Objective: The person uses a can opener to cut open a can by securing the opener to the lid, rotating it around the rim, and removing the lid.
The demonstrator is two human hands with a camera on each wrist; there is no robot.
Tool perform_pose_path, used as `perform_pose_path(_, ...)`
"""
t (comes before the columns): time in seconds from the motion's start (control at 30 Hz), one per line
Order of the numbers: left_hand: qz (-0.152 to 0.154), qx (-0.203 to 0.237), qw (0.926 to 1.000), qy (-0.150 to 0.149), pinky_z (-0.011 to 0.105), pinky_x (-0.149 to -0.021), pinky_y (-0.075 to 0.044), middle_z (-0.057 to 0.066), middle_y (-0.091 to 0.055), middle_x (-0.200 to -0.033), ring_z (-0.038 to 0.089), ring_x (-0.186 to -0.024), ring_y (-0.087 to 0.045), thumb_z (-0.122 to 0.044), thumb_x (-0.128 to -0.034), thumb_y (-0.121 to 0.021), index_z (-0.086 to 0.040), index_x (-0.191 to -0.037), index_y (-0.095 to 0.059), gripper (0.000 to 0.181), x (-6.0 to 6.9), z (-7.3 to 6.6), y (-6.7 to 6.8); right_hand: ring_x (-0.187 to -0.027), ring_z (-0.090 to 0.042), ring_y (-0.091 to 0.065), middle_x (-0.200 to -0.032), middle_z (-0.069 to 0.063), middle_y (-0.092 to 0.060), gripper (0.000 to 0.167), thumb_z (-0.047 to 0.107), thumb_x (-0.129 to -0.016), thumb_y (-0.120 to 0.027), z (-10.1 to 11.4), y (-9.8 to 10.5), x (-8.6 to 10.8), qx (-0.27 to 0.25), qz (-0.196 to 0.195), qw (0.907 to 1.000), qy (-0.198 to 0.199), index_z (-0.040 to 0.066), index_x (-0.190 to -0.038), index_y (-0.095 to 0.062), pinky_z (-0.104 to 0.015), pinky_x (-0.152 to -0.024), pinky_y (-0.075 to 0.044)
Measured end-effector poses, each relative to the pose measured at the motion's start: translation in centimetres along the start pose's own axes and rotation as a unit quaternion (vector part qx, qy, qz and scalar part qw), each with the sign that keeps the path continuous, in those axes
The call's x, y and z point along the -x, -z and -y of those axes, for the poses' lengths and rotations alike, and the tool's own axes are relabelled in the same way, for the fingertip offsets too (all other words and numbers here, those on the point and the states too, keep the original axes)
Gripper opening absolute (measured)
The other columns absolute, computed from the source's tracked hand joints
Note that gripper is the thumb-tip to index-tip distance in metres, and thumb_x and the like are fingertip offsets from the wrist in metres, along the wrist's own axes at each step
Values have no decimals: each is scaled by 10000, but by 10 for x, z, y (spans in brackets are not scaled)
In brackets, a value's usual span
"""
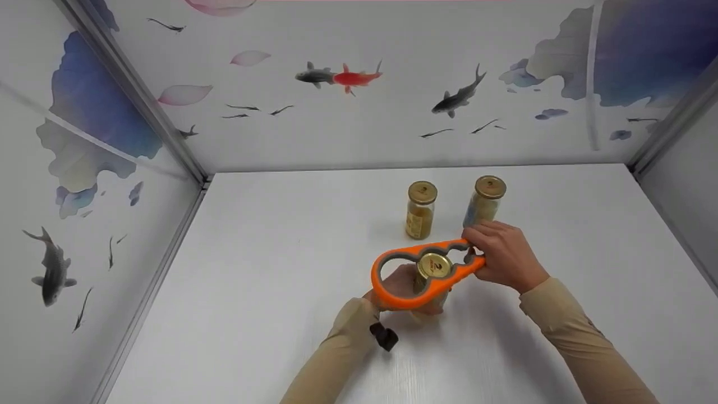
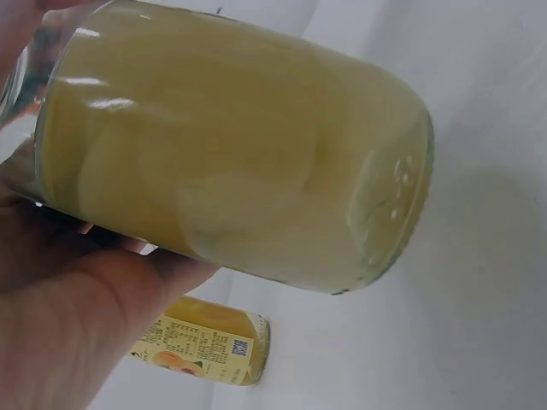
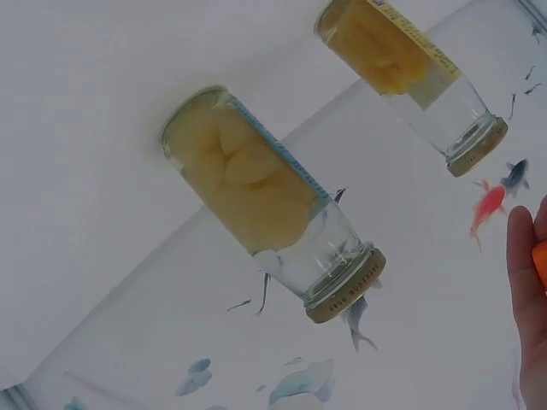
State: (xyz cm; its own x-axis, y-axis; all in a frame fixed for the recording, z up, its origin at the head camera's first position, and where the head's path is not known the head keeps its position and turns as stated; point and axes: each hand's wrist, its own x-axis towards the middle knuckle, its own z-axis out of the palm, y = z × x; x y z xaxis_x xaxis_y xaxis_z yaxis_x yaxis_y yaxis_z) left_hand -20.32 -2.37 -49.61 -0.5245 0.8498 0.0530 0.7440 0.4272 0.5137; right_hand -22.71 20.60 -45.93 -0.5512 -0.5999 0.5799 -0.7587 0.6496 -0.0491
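Observation:
My left hand (image 1: 399,280) grips a glass jar (image 2: 222,145) of pale fruit in liquid, its fingers partly hidden in the head view. The jar's gold lid (image 1: 435,265) sits between the grey-lined arms of an orange jar opener (image 1: 406,303). At the opener's far end, my right hand (image 1: 507,255) holds both handle tips together. In the right wrist view only part of that hand (image 3: 528,307) and a sliver of orange show at the edge. Whether the jar's base touches the table cannot be seen clearly.
Two more gold-lidded jars stand behind the hands: one with yellow fruit and a yellow label (image 1: 419,216), the other with paler fruit and a blue label (image 3: 248,179), close beyond my right hand. White panels printed with fish (image 1: 359,78) enclose the white table (image 1: 269,269).

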Motion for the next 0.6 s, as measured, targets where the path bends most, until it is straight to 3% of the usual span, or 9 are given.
perform_pose_path(0.03,-214,1230,9921,101,139,-1000,-293,-96,-476,-1422,-37,-1193,-431,-163,-849,-714,-164,-1492,-376,726,0,3,-2,-585,-159,-436,-640,23,-499,281,5,-600,-735,0,0,0,-36,-58,10000,-56,115,-772,-541,-310,-499,-405)
perform_pose_path(0.07,-465,1688,9843,201,151,-991,-315,-130,-487,-1400,-45,-1167,-447,-165,-811,-765,-215,-1491,-383,782,1,6,-3,-580,-160,-436,-637,18,-500,278,2,-600,-734,-1,1,0,-53,-112,9999,-112,109,-774,-546,-311,-498,-403)
perform_pose_path(0.1,-531,2434,9680,297,198,-974,-373,-133,-505,-1380,-16,-1134,-489,-129,-792,-777,-238,-1487,-392,802,2,9,-4,-578,-162,-436,-638,14,-502,273,-1,-599,-731,-1,2,1,-63,-152,9997,-169,104,-781,-556,-310,-500,-404)
perform_pose_path(0.13,-564,2768,9587,334,241,-970,-400,-135,-520,-1362,14,-1117,-511,-122,-788,-775,-262,-1482,-397,803,3,11,-5,-577,-162,-436,-637,8,-505,268,-7,-600,-725,-2,2,1,-55,-185,9996,-220,97,-785,-563,-309,-499,-403)
perform_pose_path(0.17,-694,3285,9409,438,271,-953,-426,-131,-562,-1308,43,-1069,-541,-99,-772,-783,-275,-1464,-427,798,5,12,-6,-579,-161,-435,-638,9,-503,266,-13,-597,-718,-2,3,2,-42,-207,9994,-267,93,-791,-570,-307,-498,-401)
perform_pose_path(0.2,-759,3535,9311,482,288,-965,-420,-114,-578,-1291,59,-1075,-542,-84,-767,-782,-260,-1437,-470,760,6,14,-7,-580,-159,-434,-638,7,-505,268,-18,-593,-716,-2,3,3,-33,-228,9992,-321,88,-796,-577,-302,-496,-399)
perform_pose_path(0.3,-996,3960,9105,653,315,-989,-405,-53,-626,-1225,93,-1086,-545,-43,-755,-777,-174,-1318,-591,608,10,18,-8,-577,-154,-419,-634,-4,-506,274,-46,-582,-701,-5,4,7,27,-290,9983,-498,77,-796,-582,-297,-487,-377)
perform_pose_path(0.4,-1180,4080,8994,1034,303,-1008,-382,-52,-660,-1144,84,-1093,-555,-48,-731,-818,-122,-1205,-643,511,15,20,-7,-568,-154,-403,-623,-2,-487,293,-66,-568,-705,-7,6,14,114,-327,9968,-720,76,-784,-566,-298,-480,-355)
perform_pose_path(0.6,-1165,3768,9102,1267,284,-1005,-388,-89,-663,-1096,77,-1076,-562,-28,-728,-826,-141,-1212,-625,536,20,24,-3,-556,-159,-399,-617,13,-453,292,-80,-591,-722,-15,11,29,243,-281,9926,-1153,75,-779,-560,-312,-479,-341)
